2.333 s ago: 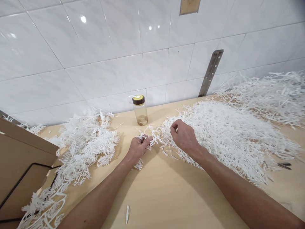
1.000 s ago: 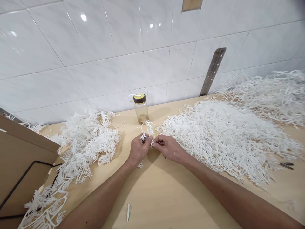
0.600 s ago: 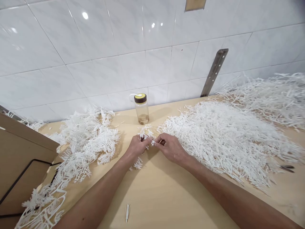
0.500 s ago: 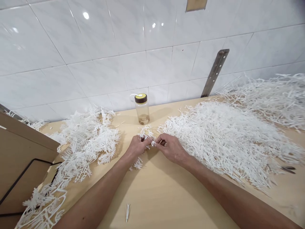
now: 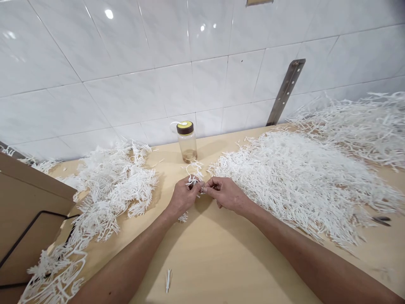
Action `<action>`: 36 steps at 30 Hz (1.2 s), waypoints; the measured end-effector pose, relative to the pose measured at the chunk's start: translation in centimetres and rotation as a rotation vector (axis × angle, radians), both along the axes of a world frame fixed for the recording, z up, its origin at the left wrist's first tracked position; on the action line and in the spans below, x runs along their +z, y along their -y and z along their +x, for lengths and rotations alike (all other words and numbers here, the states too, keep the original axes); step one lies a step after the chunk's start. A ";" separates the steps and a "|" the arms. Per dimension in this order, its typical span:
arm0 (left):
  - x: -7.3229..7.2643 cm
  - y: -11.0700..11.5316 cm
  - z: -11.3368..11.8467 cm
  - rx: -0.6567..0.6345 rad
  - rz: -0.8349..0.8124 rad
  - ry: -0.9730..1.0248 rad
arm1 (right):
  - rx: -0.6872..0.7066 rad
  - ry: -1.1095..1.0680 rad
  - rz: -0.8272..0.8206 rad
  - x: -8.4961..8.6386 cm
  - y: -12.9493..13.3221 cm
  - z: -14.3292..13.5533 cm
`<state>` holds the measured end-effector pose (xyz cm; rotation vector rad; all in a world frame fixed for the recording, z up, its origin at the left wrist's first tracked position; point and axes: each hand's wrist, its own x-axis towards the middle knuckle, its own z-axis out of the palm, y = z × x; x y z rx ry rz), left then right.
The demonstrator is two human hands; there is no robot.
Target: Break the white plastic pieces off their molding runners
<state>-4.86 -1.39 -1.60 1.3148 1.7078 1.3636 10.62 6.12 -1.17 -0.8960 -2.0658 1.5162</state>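
My left hand (image 5: pixel 184 195) is closed around a white branched strand piece (image 5: pixel 196 168), thin and plastic-looking, whose loose ends stick up above the fingers. A few more white tips (image 5: pixel 183 217) show below that hand. My right hand (image 5: pixel 225 193) pinches at the same piece close to my left thumb, and the two hands nearly touch. Their fingers mostly hide the pinched part. To the right lies a wide heap of short white strands (image 5: pixel 291 177). On the left is a tangled pile of white branched pieces (image 5: pixel 110 185).
A clear bottle (image 5: pixel 188 147) with a dark and yellow lid stands behind my hands. One small white sprig (image 5: pixel 168 280) lies near the front edge. Dark tweezers-like metal (image 5: pixel 382 221) rests at right. A cardboard box (image 5: pixel 34 211) stands left; a metal bracket (image 5: pixel 285 93) leans on the tiled wall.
My right fingers have closed in by my left thumb, covering the white tip that showed between them. More of the strand now stands above my left hand. The view has shifted slightly.
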 end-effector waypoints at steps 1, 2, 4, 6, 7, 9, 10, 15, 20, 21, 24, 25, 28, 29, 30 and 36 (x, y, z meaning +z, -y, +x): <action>-0.1 0.0 0.0 0.006 0.001 -0.001 | -0.002 -0.012 0.016 -0.3 0.0 -0.1; -0.2 -0.1 -0.1 0.014 0.000 -0.004 | -0.007 -0.023 0.048 -0.6 -0.1 -0.1; -0.3 -0.2 -0.1 0.031 -0.003 -0.011 | -0.028 -0.044 0.170 -1.1 -0.1 -0.3; -0.4 -0.3 -0.2 0.043 -0.008 -0.026 | -0.045 -0.065 0.337 -1.3 0.1 -0.4; -0.3 -0.4 -0.2 0.052 -0.009 -0.042 | -0.042 -0.078 0.411 -1.3 0.2 -0.4; -0.2 -0.5 -0.4 0.095 -0.009 -0.088 | 0.010 -0.105 0.516 -1.0 0.7 -0.4; -0.2 -0.5 -0.5 0.130 -0.010 -0.116 | 0.062 -0.111 0.549 -0.8 1.0 -0.4; -0.2 -0.6 -1.4 0.218 0.008 -0.157 | 0.205 -0.079 0.599 0.2 2.1 -0.3; -0.5 -0.6 -1.4 0.159 0.039 -0.040 | -0.009 0.082 0.573 0.8 0.2 0.7; -0.5 -0.6 -1.3 0.157 0.040 -0.022 | -0.060 0.127 0.600 0.8 -0.3 0.9; 0.0 -0.5 -0.9 0.154 0.040 0.004 | -0.174 0.189 0.720 0.9 -1.3 1.5; 0.2 -0.4 -0.7 0.148 0.034 0.005 | -0.185 0.174 0.741 0.9 -1.3 1.6; 0.8 -0.1 -0.1 0.123 0.017 0.005 | -0.122 0.048 0.717 0.8 -0.8 1.3; 0.9 0.0 0.1 0.112 0.013 0.011 | -0.089 0.006 0.697 0.6 -0.5 1.1; 1.0 0.0 0.2 0.103 0.011 0.024 | -0.065 -0.020 0.678 0.5 -0.2 0.9; 1.2 0.2 0.7 0.120 -0.021 0.151 | -0.061 -0.011 0.529 -0.2 0.3 0.1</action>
